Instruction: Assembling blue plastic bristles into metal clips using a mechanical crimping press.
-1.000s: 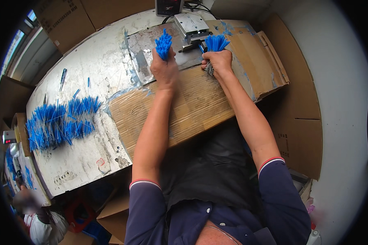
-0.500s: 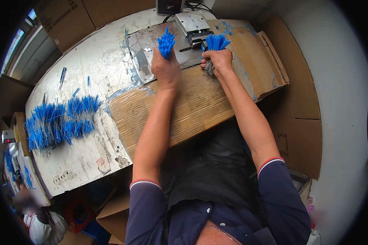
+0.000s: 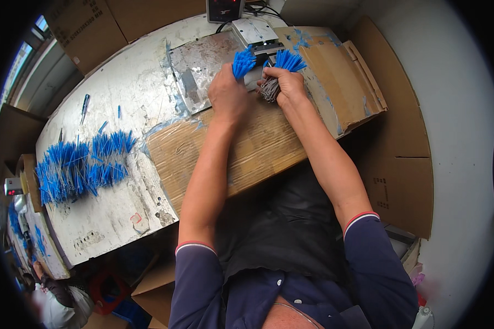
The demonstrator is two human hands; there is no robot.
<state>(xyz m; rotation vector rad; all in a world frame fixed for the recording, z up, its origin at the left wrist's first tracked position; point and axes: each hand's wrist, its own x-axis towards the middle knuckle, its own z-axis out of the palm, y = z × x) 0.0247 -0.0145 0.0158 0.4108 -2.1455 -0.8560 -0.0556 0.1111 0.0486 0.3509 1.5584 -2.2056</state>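
Evidently, both hands are closed around bundles of thin blue strands. The left hand (image 3: pixel 226 93) has its fingers wrapped fully around the left bundle (image 3: pixel 243 64), whose blue tips jut beyond the knuckles and lean toward the other hand. Such a tight fist probably keeps loose strands from slipping out. What lies inside it, the pictures do not show.

The right hand (image 3: pixel 291 85) grips the right bundle (image 3: pixel 288 60) near the middle, thumb laid across. Blue tips fan out beyond these fingers, while grey looped ends (image 3: pixel 269 90) hang on their near side; a mid-length hold likely lets both ends spread without the bundle coming apart.

Just beyond the fingers sits a metal device (image 3: pixel 254 32), close enough, it seems, to be reached with bent arms. Nearer the body than the fingers, a cardboard sheet (image 3: pixel 230 142) covers the worktop (image 3: pixel 115 208), perhaps as padding under the forearms. Well to the left of the left fingers, more strands (image 3: pixel 66 170) lie in rows, apparently set aside to leave room.
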